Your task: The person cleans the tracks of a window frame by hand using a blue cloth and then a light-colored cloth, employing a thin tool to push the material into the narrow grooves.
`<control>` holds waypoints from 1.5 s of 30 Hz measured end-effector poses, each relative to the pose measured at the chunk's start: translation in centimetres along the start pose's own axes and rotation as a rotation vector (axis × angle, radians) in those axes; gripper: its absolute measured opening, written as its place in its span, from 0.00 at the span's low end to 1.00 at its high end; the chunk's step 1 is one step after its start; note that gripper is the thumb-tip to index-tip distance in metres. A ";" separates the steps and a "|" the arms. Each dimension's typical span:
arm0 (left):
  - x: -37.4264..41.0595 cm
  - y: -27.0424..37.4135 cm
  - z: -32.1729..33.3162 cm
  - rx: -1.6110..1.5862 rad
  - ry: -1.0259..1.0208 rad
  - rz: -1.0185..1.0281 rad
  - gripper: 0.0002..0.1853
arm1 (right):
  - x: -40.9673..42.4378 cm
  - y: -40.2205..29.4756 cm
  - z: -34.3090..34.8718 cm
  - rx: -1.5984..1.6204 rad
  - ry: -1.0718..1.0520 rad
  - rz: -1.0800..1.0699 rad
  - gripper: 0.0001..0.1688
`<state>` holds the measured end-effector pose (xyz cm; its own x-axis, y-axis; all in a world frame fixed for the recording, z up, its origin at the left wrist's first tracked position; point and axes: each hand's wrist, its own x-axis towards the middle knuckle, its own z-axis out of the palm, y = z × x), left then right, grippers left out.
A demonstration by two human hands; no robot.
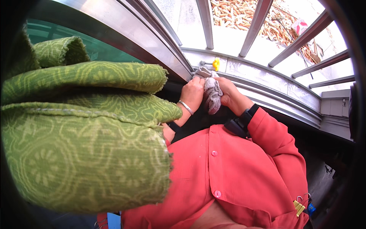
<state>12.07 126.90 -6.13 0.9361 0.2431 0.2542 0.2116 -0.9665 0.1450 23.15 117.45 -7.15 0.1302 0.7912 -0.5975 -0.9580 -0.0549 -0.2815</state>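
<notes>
A damp-looking greyish cloth (pixel 213 96) is bunched between my two hands at the corner of a window sill. My left hand (pixel 193 93), with a silver bangle at the wrist, grips it from the left. Around its other side closes my right hand (pixel 230 91). The cloth's upper end lies by the window track, and its lower end hangs below my fingers. Just beyond it, a yellow knob (pixel 216 64) on a metal bolt rests on the tiled sill (pixel 248 70).
Green patterned fabric (pixel 85 154) fills the left side, close to the camera. Metal window bars (pixel 256 27) stand beyond the sill. Outside lie many corn cobs (pixel 233 14) and a rake (pixel 278 18). A metal-framed sliding pane (pixel 114 25) is at the upper left.
</notes>
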 end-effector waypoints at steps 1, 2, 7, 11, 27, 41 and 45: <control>0.6 0.4 0.7 -0.020 -0.019 0.005 0.02 | -0.1 -0.3 0.0 0.024 0.047 -0.041 0.13; -0.1 1.4 1.1 -0.016 -0.056 -0.004 0.02 | -0.3 0.5 -1.6 0.024 0.050 -0.080 0.13; -0.4 4.6 1.5 -0.029 -0.035 0.112 0.02 | -6.0 -0.7 -2.1 -0.139 0.177 -0.078 0.09; -0.5 2.1 -0.5 0.078 -0.008 0.092 0.01 | -3.5 -0.2 -0.9 -0.244 0.102 -0.119 0.05; 3.7 14.4 4.9 -0.458 -0.012 0.591 0.11 | -17.8 -1.2 -8.9 -0.230 0.491 -0.491 0.14; -4.6 0.6 -1.7 -0.857 0.150 -0.158 0.08 | -13.1 -1.3 -1.7 -1.499 0.265 -0.676 0.26; -7.1 -0.9 -1.6 -0.710 0.218 -0.136 0.10 | -9.7 -2.3 -0.3 -2.019 0.109 -0.855 0.26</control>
<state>4.75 126.18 -6.51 0.8223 0.4388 0.3624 0.0206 -0.6593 0.7516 24.20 109.68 -0.94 0.3358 0.9404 0.0539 0.7866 -0.2485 -0.5653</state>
